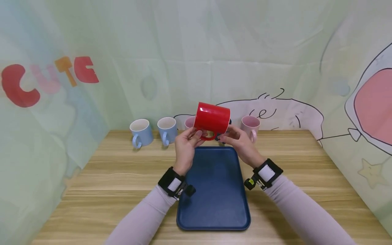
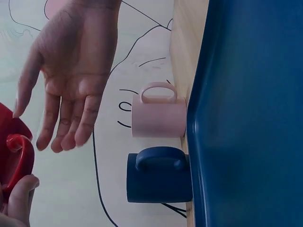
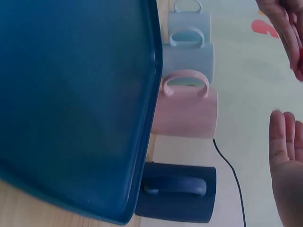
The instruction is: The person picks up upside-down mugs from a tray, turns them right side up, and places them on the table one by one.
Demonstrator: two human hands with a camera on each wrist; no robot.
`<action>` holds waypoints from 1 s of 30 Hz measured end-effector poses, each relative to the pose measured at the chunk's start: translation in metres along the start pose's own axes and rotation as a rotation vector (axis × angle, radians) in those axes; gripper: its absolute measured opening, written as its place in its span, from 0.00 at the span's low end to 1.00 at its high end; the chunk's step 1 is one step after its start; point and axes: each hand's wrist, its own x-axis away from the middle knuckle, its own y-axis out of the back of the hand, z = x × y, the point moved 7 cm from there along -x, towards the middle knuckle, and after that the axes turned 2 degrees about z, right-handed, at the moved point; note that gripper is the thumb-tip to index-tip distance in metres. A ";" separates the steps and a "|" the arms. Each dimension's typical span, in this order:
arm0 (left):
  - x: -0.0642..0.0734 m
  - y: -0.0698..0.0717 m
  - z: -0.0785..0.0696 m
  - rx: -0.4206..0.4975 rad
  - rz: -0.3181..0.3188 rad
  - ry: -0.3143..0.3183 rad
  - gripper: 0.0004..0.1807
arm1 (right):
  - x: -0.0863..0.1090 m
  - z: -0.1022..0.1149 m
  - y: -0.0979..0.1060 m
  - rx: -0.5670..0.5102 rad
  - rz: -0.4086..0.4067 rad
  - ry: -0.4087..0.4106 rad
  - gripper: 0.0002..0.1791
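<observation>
A glossy red mug (image 1: 212, 117) is held up past the far end of the tray, tipped on its side with its handle pointing down. My left hand (image 1: 184, 151) grips it at its lower left, the thumb by the handle; that thumb also shows in the left wrist view beside the red mug (image 2: 18, 163). At the mug's right end is my right hand (image 1: 245, 148). Its fingers look straight and loose in the left wrist view, where the right hand (image 2: 78, 80) has its thumb tip at the mug's edge; whether it touches I cannot tell.
A dark blue tray (image 1: 214, 190) lies on the wooden table (image 1: 122, 190). Along the back wall stand two light blue mugs (image 1: 141, 132), two pink mugs (image 1: 249, 126) and a dark blue mug (image 2: 156, 184), which the hands partly hide in the head view.
</observation>
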 end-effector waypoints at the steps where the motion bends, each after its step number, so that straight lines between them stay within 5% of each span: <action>1: 0.000 0.000 0.000 0.005 -0.003 0.003 0.14 | -0.001 -0.001 -0.001 0.004 -0.006 -0.004 0.25; 23: 0.000 -0.010 0.002 0.040 -0.037 -0.023 0.16 | -0.004 0.008 -0.020 -0.016 -0.172 0.043 0.23; 30: 0.001 -0.011 0.002 -0.001 -0.035 -0.013 0.16 | 0.003 0.030 -0.027 0.053 -0.258 0.084 0.20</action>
